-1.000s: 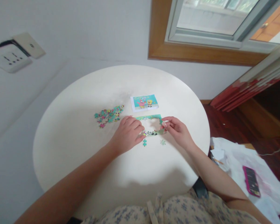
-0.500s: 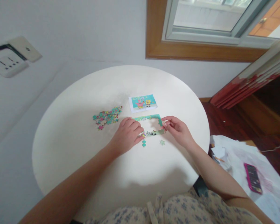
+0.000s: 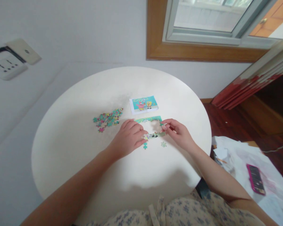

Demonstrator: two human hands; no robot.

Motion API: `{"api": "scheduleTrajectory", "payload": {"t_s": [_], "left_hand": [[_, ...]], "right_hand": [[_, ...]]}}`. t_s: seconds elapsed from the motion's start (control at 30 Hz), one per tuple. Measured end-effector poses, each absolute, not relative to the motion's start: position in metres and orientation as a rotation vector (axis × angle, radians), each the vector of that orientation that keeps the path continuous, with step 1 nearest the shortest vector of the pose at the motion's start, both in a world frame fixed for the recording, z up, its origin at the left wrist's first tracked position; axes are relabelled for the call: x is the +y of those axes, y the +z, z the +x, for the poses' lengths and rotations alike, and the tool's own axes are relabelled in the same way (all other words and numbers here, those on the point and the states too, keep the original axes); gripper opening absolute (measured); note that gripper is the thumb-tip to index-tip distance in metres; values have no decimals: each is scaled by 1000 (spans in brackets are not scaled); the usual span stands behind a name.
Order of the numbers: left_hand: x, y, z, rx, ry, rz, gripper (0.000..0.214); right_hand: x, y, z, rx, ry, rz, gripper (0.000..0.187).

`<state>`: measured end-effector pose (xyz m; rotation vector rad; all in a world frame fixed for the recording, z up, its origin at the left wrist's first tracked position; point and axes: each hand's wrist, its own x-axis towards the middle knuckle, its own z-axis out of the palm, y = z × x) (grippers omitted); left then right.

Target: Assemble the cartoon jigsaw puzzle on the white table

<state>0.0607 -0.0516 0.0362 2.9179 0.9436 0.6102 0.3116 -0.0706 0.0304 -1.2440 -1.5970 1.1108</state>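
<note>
On the table (image 3: 61, 150), leftmost, we have the pile (image 3: 108, 120). Our left hand (image 3: 129, 136) lies half-curled over the left end of the puzzle (image 3: 148, 119), a border around an open middle; whether it grips anything, we cannot tell. Beyond lies the card (image 3: 144, 105); nearer us, a teal piece (image 3: 145, 145), then a pale piece (image 3: 163, 144). Our right hand (image 3: 179, 133) is at the puzzle's right edge, thumb and forefinger close together; we cannot tell if they pinch anything.

A pink-edged black rectangular phone (image 3: 256, 179) is laid on white sheeting (image 3: 240, 152); a red-and-cream fabric curtain (image 3: 248, 81) is hung.
</note>
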Motion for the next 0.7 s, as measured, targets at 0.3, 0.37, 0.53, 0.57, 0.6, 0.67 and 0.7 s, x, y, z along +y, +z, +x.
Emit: {"api": "scheduleTrajectory", "payload": {"t_s": [0.3, 0.37, 0.53, 0.57, 0.6, 0.67, 0.7], "left_hand": [[-66, 46, 69, 751, 798, 2858, 21], [-67, 47, 69, 761, 813, 2886, 23], [-67, 48, 67, 835, 902, 2880, 26], [-66, 48, 67, 862, 926, 2855, 23], [-65, 48, 66, 885, 941, 2831, 18], [-63, 49, 65, 904, 936, 2793, 12], [-63, 49, 65, 905, 922, 2780, 12]], "right_hand": [[-83, 31, 290, -1785, 1301, -1096, 28], [-82, 29, 288, -1670, 1454, -1064, 34], [-79, 28, 288, -1507, 1630, -1005, 39], [-79, 28, 288, -1497, 1636, -1002, 39], [-79, 28, 288, -1499, 1638, -997, 38], [-81, 27, 289, -1552, 1628, -975, 37], [-82, 27, 289, -1598, 1615, -966, 36]]}}
